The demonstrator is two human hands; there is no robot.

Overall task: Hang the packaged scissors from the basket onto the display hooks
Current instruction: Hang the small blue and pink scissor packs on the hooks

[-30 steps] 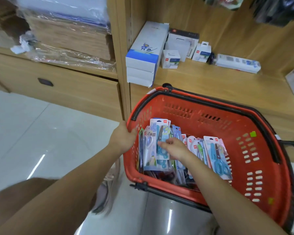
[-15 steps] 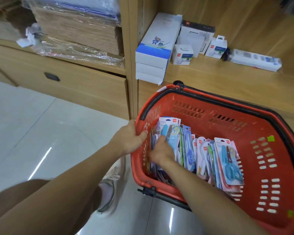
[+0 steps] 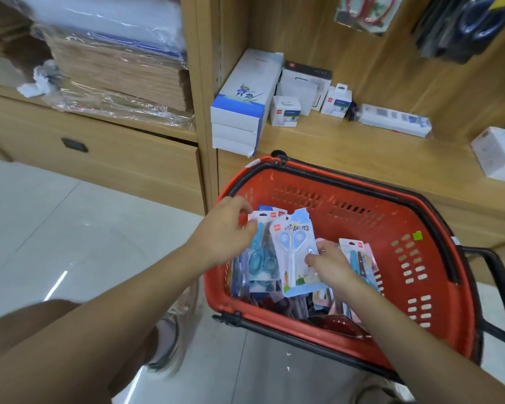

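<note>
— Item one: your right hand?
— Fingers pinch the pale-blue scissors pack by its lower right edge. Pack tilted, in front of the others, inside the red basket.
— Item two: your left hand?
— Thumb and fingers grip the blue scissors pack, upright near the basket's left wall, touching the pale one.
— Other stock?
— More packs, just right of your right hand.

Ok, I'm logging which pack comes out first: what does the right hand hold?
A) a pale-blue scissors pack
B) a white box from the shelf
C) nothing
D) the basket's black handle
A: the right hand pinches the pale-blue scissors pack by its edge over the red basket; the left hand grips a darker blue scissors pack beside it.
</note>
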